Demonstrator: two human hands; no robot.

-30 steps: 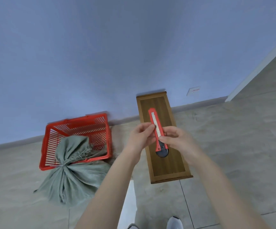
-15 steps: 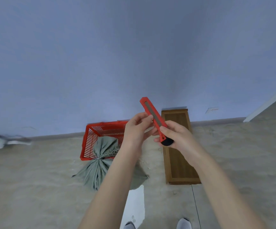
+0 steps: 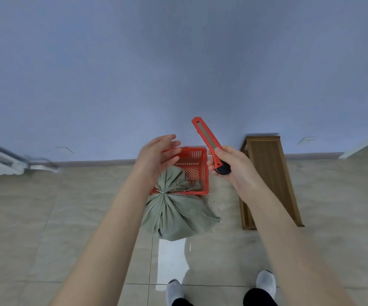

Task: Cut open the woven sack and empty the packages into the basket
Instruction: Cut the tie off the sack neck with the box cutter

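Sack [image 3: 174,215]: woven, soft, bulging, likely heavy; on floor [image 3: 68,217] beneath left hand [image 3: 156,157], tied neck over basket [image 3: 205,173] rim. Left hand spread, empty. Right hand [image 3: 238,168] wraps utility knife [image 3: 207,140]. We would grip bunched neck, cut below tie.

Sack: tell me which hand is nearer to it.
Left. The left hand hangs open just above the tied neck of the sack; the right hand grips the knife off to that bundle's right, toward the bench.
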